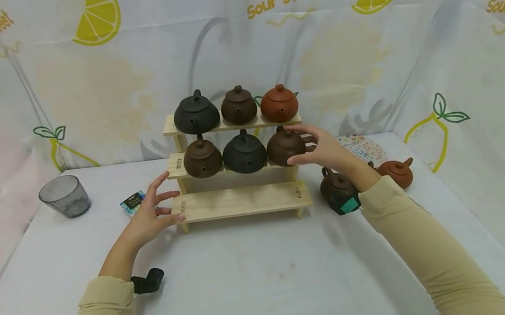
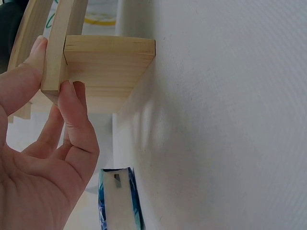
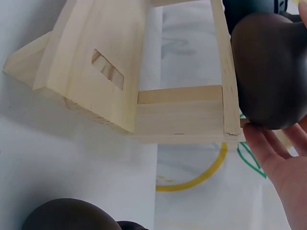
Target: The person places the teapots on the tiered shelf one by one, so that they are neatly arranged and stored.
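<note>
A three-step wooden stand [image 1: 239, 200] is in the middle of the head view. My right hand [image 1: 327, 151] holds a dark brown teapot [image 1: 284, 146] at the right end of its middle step. The right wrist view shows fingertips [image 3: 261, 143] against the pot's rounded side. Beside that pot sit a black teapot [image 1: 245, 154] and a brown teapot [image 1: 203, 160]. Across the top step are a black [image 1: 196, 115], a brown [image 1: 238, 107] and a reddish teapot [image 1: 279, 105]. In the left wrist view, my left hand [image 2: 53, 167] pinches a board's end between thumb and fingers.
Right of the stand are a dark teapot with a green patch [image 1: 338, 190] and an orange-brown teapot [image 1: 398, 173], near a patterned round item [image 1: 365, 148]. A grey glass [image 1: 66, 197], a small blue packet [image 1: 132, 202] and a black pipe-shaped object [image 1: 150, 281] lie left.
</note>
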